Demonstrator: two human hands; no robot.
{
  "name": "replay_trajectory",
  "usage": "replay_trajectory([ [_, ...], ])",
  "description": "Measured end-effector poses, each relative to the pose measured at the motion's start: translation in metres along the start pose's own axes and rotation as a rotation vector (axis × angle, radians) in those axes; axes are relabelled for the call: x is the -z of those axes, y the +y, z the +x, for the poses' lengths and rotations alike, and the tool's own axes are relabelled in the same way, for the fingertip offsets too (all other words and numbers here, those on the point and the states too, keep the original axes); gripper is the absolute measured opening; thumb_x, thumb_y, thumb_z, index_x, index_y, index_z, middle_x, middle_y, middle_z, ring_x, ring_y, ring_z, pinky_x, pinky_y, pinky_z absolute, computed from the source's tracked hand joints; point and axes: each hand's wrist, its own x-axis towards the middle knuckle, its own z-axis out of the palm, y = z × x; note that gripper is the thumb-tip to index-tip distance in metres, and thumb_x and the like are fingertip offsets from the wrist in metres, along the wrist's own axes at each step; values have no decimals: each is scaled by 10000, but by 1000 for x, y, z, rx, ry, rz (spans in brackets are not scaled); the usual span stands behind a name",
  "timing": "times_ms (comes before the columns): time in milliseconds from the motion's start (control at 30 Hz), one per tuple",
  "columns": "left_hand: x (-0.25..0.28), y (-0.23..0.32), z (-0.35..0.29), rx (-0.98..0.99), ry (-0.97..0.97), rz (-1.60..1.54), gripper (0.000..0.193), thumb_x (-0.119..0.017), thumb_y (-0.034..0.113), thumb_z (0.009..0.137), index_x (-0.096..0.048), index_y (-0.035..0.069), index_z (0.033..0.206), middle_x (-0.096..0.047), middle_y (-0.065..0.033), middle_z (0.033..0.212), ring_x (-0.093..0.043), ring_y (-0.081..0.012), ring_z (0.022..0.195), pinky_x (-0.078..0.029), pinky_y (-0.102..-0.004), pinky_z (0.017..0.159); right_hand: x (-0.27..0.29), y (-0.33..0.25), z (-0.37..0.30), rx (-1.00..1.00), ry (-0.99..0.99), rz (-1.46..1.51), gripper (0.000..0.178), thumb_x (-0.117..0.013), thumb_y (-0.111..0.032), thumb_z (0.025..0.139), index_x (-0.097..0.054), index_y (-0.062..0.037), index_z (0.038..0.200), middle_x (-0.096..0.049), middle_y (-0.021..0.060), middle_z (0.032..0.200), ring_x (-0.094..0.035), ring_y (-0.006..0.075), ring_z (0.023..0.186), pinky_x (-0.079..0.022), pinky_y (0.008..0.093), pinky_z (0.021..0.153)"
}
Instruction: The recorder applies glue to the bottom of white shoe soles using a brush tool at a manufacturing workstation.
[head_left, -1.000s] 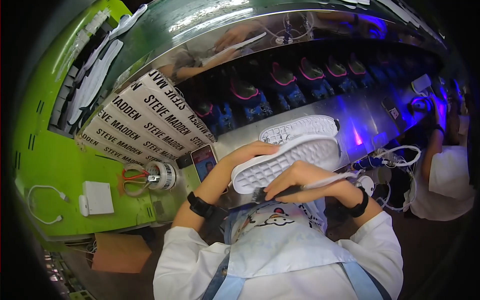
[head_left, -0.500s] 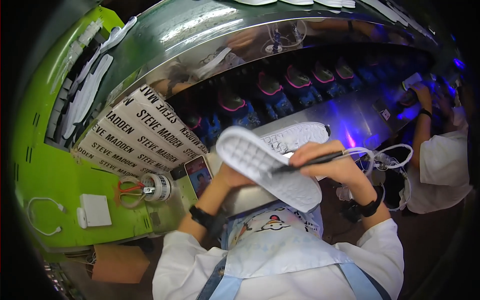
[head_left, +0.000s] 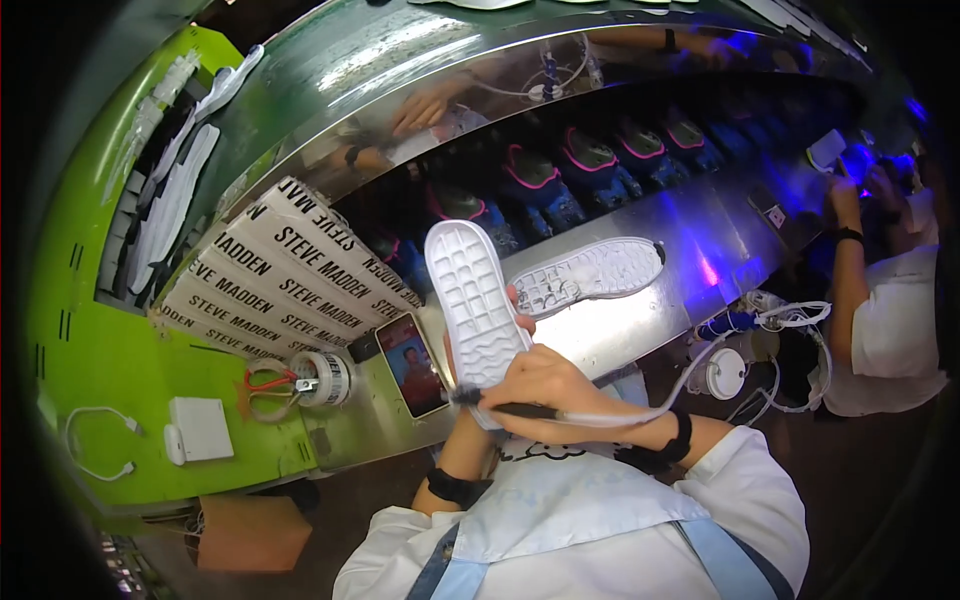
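A white shoe sole (head_left: 470, 295) stands nearly upright in front of me, its gridded, ridged face towards me. My left hand (head_left: 521, 312) is closed around it from behind; its fingertips show at the right edge, the palm is hidden. My right hand (head_left: 550, 385) grips a dark-handled brush (head_left: 525, 410) with black bristles. The bristles are at the lower left edge of the sole, and whether they touch it I cannot tell. From the brush handle a pale hose (head_left: 685, 380) runs right. Behind, a second white sole (head_left: 590, 275) lies gridded side up on the metal bench (head_left: 640, 320).
Blue shoes with pink-edged collars (head_left: 590, 150) line the dark channel behind the bench. Left are a printed carton (head_left: 290, 270), phone (head_left: 412, 365), tape roll (head_left: 322, 378), scissors (head_left: 272, 380) and white box (head_left: 200, 428). Right are a lidded white container (head_left: 727, 373) and a co-worker's arm (head_left: 850, 260).
The held sole has turned from a slant to nearly upright and shifted left. My right hand with the brush has moved down and left, from the sole's middle to its lower end.
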Motion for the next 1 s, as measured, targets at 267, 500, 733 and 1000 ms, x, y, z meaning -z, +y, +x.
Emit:
replay_trajectory([
  [267, -49, 3, 22, -38, 102, 253, 770, -423, 538, 859, -297, 1, 1396, -511, -239, 1188, -570, -391, 968, -518, -479, 808, 21, -7, 11, -75, -213, 180, 198, -670, -62, 767, -689, -56, 964, -687, 83, 891, -637, 193, 808, -484, 308, 738],
  [500, -73, 13, 46, -32, 76, 665, 760, -409, 482, 860, -274, -35, 1399, -481, -262, 1267, -597, -368, 991, -550, -448, 775, 41, -16, 17, -650, -193, 634, 178, -598, -135, 890, -694, 1, 952, -688, 47, 775, -640, 93, 648, -508, 234, 622],
  [733, -81, 22, 58, 249, 56, 764, 786, -451, 450, 840, -231, -31, 1421, -353, -254, 1396, -529, -362, 1101, -501, -461, 854, 65, -5, 24, -799, -318, 654, 189, -559, -101, 906, -671, 32, 981, -682, 88, 913, -663, 128, 725, -523, 222, 628],
  [1000, -94, 24, 69, 553, 333, 694, 549, -503, 329, 836, -516, -62, 1222, -607, -231, 1122, -641, -315, 938, -521, -405, 860, 71, -8, 31, -462, -320, 314, 139, -590, -64, 857, -683, 12, 929, -683, 114, 923, -661, 143, 774, -517, 249, 696],
])
